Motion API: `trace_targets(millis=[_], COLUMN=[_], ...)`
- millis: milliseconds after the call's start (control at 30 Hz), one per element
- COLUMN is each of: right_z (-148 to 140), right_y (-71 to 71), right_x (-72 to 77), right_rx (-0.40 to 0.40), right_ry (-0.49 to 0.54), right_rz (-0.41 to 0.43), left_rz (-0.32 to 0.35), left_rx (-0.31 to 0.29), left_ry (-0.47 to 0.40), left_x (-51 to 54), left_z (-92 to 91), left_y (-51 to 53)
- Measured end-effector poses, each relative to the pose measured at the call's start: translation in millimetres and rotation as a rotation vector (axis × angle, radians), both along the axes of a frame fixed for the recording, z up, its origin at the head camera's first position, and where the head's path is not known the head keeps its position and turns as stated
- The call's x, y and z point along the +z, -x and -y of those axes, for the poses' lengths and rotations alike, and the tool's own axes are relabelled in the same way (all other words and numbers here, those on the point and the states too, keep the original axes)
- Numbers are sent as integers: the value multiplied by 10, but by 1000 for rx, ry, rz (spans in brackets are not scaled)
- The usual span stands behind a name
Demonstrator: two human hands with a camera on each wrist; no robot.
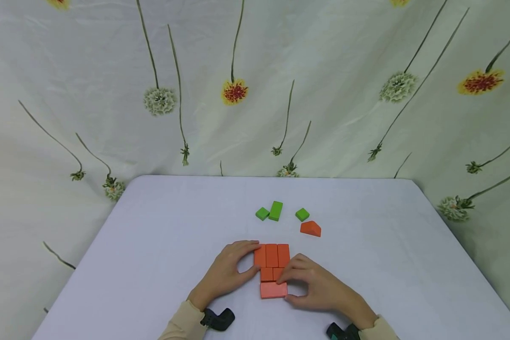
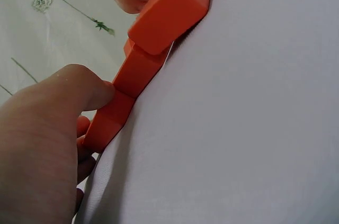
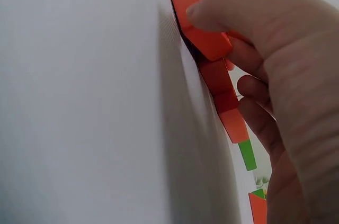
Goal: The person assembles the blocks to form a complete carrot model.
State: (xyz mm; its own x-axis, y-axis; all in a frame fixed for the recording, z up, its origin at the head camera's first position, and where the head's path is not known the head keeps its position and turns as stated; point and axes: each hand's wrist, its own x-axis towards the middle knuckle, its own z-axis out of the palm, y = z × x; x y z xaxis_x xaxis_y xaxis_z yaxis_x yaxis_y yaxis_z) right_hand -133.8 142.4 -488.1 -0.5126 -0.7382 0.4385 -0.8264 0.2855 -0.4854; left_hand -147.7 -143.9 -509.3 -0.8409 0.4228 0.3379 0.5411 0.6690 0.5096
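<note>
Orange toy blocks lie fitted together on the table in the head view: three upright rectangles side by side, two smaller blocks below them, and a wide rectangular block (image 1: 273, 290) at the near end. My left hand (image 1: 227, 270) holds the upper left block (image 1: 259, 256), thumb at its near end and a finger at its far end. With thumb and finger, my right hand (image 1: 320, 285) pinches the wide block near its right end, partly covering a small block (image 1: 277, 273). In the right wrist view, the thumb presses the wide block's (image 3: 185, 9) long side.
Beyond the orange group lie two small green blocks (image 1: 262, 214) (image 1: 302, 214), a longer green block (image 1: 275, 211) and an orange angled block (image 1: 310, 228). The white table (image 1: 174, 212) ends at a flower-patterned cloth (image 1: 323, 71). Each wrist carries a black device.
</note>
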Motion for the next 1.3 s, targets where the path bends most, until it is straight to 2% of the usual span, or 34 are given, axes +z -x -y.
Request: trace_targets(millis=[100, 333, 600, 933, 1200, 1300], right_z=[2, -1, -8, -20, -25, -42], right_y=[4, 6, 17, 5, 66, 99], right_x=[-2, -19, -17, 1, 83, 103], right_rx=[10, -11, -15, -40, -112, -184], right_ry=[9, -27, -62, -44, 32, 41], right_rz=[-21, 3, -36, -9, -21, -13], left_rz=[5, 5, 9, 5, 6, 3], left_rx=[1, 1, -2, -2, 1, -1], left_ry=[-4, -2, -7, -13, -9, -14], left_x=[0, -2, 12, 4, 11, 13], left_z=[3, 6, 5, 2, -4, -9], left_y=[2, 6, 6, 4, -2, -7])
